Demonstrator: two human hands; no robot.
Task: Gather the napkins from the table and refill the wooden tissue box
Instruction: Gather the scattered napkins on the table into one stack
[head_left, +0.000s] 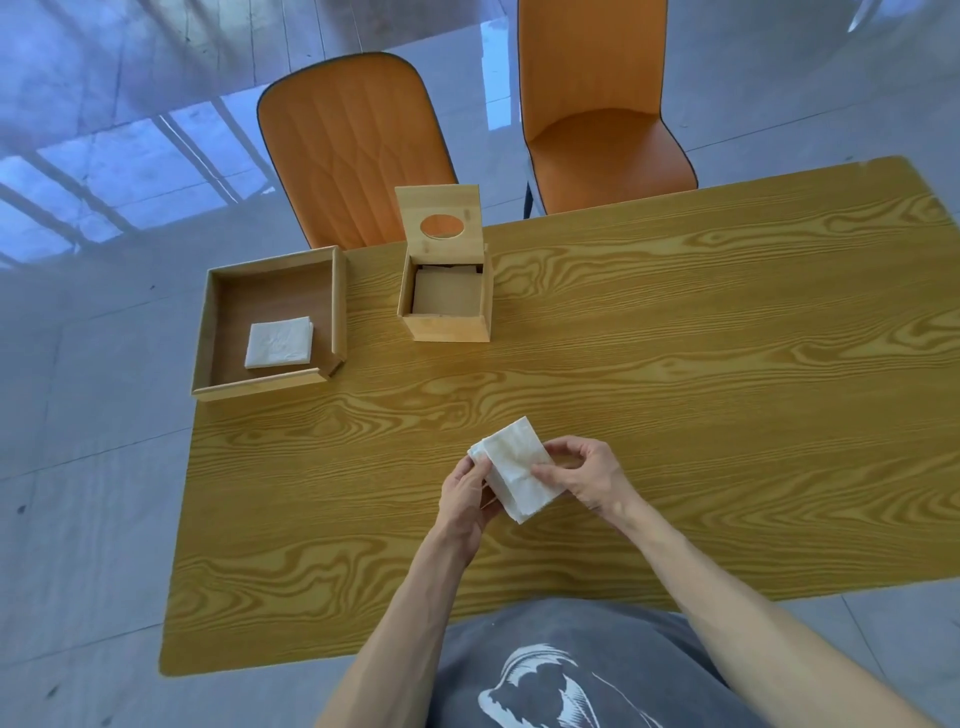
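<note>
Presently, both hands are gripping a small stack of white napkins (517, 467) above the near middle of the worktop (675, 364). The left hand (467, 496) is pinching the stack's lower left edge; the right hand (582, 475) is pressing thumb and fingers on its right side. The sheets are sitting slightly fanned, edges not squared.

The wooden tissue box (447, 306) is standing at 12 o'clock from the hands, well apart, lid (439, 221) hinged upright, and no napkins are showing in it. A wooden tray (208, 332) is lying at 10 o'clock, holding a second folded napkin pile (280, 342).

Risks noted: the loose, fanned sheets are likely to slip or separate during carriage if the grip is eased. The box opening appears close to the stack's width, so misaligned corners are likely to catch on the rim and crumple. The upright lid is likely to drop shut if knocked. The tray pile is remaining ungathered.
</note>
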